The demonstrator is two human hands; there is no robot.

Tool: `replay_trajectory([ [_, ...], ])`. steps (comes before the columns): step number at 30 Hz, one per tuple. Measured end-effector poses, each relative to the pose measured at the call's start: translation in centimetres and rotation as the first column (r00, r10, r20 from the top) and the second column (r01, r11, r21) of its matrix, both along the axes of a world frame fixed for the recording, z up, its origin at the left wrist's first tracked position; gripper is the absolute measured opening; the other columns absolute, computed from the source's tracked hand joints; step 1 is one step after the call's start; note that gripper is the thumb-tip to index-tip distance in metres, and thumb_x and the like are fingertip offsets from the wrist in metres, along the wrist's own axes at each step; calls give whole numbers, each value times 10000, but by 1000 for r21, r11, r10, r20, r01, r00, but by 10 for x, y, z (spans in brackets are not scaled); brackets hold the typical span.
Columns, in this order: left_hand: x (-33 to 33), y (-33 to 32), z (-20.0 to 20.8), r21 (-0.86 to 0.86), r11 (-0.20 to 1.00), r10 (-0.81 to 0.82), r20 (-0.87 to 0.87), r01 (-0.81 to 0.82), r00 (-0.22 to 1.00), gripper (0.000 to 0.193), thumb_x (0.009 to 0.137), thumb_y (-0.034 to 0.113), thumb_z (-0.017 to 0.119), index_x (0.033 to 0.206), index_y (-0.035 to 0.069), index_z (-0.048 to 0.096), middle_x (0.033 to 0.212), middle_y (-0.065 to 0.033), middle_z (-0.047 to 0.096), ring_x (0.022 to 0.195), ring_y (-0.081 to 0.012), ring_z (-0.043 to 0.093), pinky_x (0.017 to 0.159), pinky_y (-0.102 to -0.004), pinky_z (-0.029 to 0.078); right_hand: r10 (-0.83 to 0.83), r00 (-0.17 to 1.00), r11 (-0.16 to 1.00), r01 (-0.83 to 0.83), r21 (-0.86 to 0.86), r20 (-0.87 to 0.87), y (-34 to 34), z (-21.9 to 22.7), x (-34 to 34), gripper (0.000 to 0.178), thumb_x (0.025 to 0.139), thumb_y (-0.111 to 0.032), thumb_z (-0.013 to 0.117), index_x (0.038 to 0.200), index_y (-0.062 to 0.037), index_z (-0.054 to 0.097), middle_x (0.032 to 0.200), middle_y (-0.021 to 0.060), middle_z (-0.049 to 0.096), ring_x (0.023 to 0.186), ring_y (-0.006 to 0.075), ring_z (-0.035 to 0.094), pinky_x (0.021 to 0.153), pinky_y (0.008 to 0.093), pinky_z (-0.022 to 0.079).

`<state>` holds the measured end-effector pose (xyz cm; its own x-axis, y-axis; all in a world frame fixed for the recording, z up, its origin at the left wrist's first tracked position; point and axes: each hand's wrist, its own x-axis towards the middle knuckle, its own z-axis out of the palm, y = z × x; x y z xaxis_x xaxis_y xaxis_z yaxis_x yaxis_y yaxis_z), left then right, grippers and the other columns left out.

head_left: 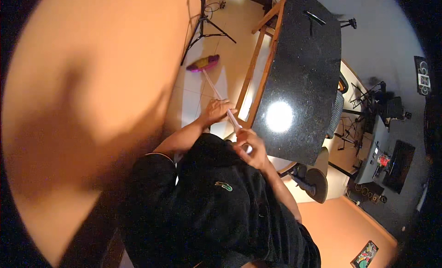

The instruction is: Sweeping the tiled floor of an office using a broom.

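Observation:
A broom [210, 82] slants away from my body, its pale pinkish handle gripped by both hands. Its purple and yellow bristle head [203, 64] rests on the tiled floor, between the wall and the table. Partway along the handle, my left hand [216, 112] is closed around it, thumb across the top. Closer to my body, my right hand [251, 149] wraps the upper part of the handle, whose white end shows by the fingers.
A black light stand [202, 28] spreads its tripod legs on the floor past the broom head. The orange-lit wall [92, 84] runs along my left. On my right stands a glossy black table [299, 74] with wooden legs [253, 74]; a round stool [316, 185] is near its close end.

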<state>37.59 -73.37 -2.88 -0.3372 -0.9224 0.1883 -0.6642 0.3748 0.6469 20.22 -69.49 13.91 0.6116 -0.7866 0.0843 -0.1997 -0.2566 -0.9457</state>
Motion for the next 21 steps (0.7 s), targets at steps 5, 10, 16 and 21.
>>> replay_trajectory([
  [5, -10, -31, 35, -130, 981, 134, -65, -142, 989, 145, 752, 292, 585, 707, 157, 560, 675, -21, 533, 648, -217, 568, 545, -366, 411, -113, 978, 990, 127, -68, 178, -21, 26, 7, 137, 703, 9, 612, 758, -30, 492, 783, 110, 548, 813, 251, 552, 869, 393, 409],
  [10, 10, -63, 0, -269, 899, 317, -148, -346, 937, 140, 732, 252, 593, 734, 116, 562, 762, -81, 571, 692, -276, 582, 569, -370, 436, -114, 993, 991, 115, -66, 15, -43, -36, 38, 118, 764, -61, 606, 792, -12, 502, 825, 123, 550, 772, 238, 543, 830, 365, 419],
  [16, 13, -35, -47, 112, 973, 173, 230, -203, 958, 121, 705, 212, 596, 751, 102, 573, 817, -97, 588, 785, -286, 599, 649, -435, 447, -209, 978, 934, 202, 294, -9, -1, -80, 21, 130, 835, -121, 558, 843, 9, 551, 820, 79, 537, 724, 160, 510, 680, 292, 425],
  [21, -15, 10, -28, 79, 993, 80, 30, -82, 996, 229, 731, 303, 616, 775, 89, 546, 785, -122, 582, 713, -322, 576, 625, -450, 423, -315, 947, 855, 308, 417, -55, 11, -34, -13, 339, 889, -263, 490, 705, 12, 564, 647, 57, 527, 644, 149, 488, 815, 373, 409],
])
